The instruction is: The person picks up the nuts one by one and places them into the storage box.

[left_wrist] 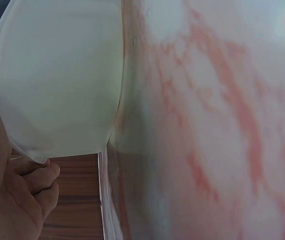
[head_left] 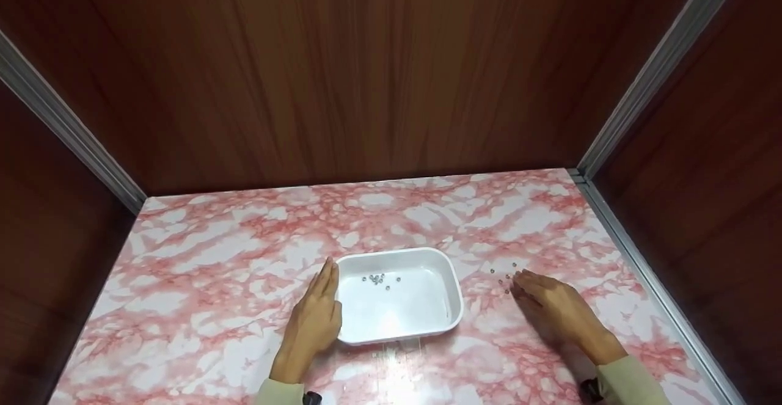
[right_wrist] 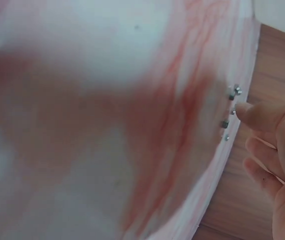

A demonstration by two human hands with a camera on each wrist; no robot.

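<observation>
A white plastic tray (head_left: 449, 289) is being steadied on the pink marbled table (head_left: 214, 270) by the left hand (head_left: 314, 325), whose straight fingers are being laid flat, pressed together, against the tray's left wall. The tray is lying near the front middle of the table, with its long axis running left to right and its open side facing up. A few small metal nuts (head_left: 379, 279) are already lying inside it, toward the far left part.

More loose nuts (head_left: 506, 275) are being reached for by the right hand (head_left: 559, 313), just to the right of the tray. Its fingers (right_wrist: 255, 114) are being held lightly bent, with the tips beside the nuts; it cannot be told whether one is being pinched yet.

The nuts are judged to be hard, light and easily rolling, so each is probably best taken between thumb and forefinger tips. Their pointing direction is too small to tell. The tray is judged light, stiff and easily sliding on the smooth top.
</observation>
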